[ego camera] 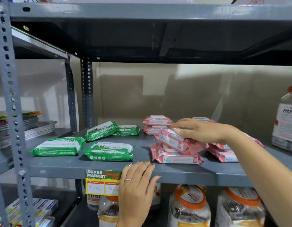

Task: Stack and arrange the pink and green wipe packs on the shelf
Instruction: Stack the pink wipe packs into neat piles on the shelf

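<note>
Several green wipe packs lie flat on the left of the grey shelf (pixel 142 167): one at the front left (pixel 57 146), one at the front middle (pixel 109 152), two behind, one of them (pixel 102 131) tilted on the other (pixel 128 130). Pink wipe packs fill the right: a back stack of two (pixel 157 121), more under my forearm (pixel 221 155). My right hand (pixel 202 131) grips a tilted pink pack (pixel 178 144) resting on a front pink pack (pixel 176 158). My left hand (pixel 137 185) rests on the shelf's front edge, fingers spread, holding nothing.
A clear jar (pixel 285 122) with an orange lid stands at the shelf's far right. Similar jars (pixel 189 205) sit on the shelf below. A supermarket price tag (pixel 101 182) hangs from the front edge. Stacked books (pixel 19 126) lie on the left rack.
</note>
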A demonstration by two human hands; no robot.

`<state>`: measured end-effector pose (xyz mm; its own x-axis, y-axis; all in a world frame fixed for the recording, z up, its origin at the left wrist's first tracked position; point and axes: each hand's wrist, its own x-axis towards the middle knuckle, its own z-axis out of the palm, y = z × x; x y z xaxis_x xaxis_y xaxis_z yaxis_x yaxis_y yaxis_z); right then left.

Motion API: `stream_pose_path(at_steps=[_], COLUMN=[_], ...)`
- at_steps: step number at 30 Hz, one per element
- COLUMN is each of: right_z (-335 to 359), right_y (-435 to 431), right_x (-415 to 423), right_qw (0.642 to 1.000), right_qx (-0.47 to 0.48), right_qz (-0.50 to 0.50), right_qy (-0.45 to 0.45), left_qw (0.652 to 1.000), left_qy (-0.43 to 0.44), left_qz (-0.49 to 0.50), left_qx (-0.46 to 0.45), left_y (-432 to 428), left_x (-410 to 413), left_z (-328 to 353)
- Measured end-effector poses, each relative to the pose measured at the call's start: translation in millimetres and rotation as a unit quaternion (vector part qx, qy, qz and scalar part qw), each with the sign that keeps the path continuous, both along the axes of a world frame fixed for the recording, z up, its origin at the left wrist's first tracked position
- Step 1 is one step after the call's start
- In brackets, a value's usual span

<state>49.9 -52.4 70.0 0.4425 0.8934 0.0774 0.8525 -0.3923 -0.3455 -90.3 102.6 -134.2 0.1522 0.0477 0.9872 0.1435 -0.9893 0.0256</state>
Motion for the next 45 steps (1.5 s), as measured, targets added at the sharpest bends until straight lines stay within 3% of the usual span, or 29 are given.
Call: stream_pose_path(at_steps=[3,9,13,18,20,25,32,42,45], right_z=[6,-2,7,0,-2,4,-11,-15,-22], right_y=[-9,9,-6,2,7,-4,12,21,23], right_x=[-1,0,0,-1,1,4,-7,-23,-19], right_qw=[0.998,0.994,0.996,1.000,0.998,0.993,0.994,0.976,0.977], right_qx=[0.000,0.019,-0.029,0.028,0.009,-0.069,-0.007,-0.043,-0.058], right_qz=[0.026,-0.016,0.043,0.011,-0.007,0.068,-0.007,-0.080,-0.087], right_qy=[0.054,-0.107,0.072,-0.002,-0.056,0.074,-0.111,-0.196,-0.185], left_qw=[1.000,1.000,1.000,1.000,1.000,0.999,1.000,0.996,0.994], left_qy=[0.005,0.016,0.015,0.014,0.016,0.018,0.014,0.062,0.090], left_qz=[-0.002,-0.004,-0.006,-0.008,-0.009,-0.012,-0.011,-0.033,-0.038], left_qx=[-0.005,-0.018,-0.017,-0.016,-0.019,-0.024,-0.022,-0.053,-0.048], left_y=[0,0,0,-1,-2,-2,-1,-2,3], left_x=[0,0,0,-1,-1,-1,0,-10,-26], left_z=[0,-1,-1,0,-1,-1,-1,7,15])
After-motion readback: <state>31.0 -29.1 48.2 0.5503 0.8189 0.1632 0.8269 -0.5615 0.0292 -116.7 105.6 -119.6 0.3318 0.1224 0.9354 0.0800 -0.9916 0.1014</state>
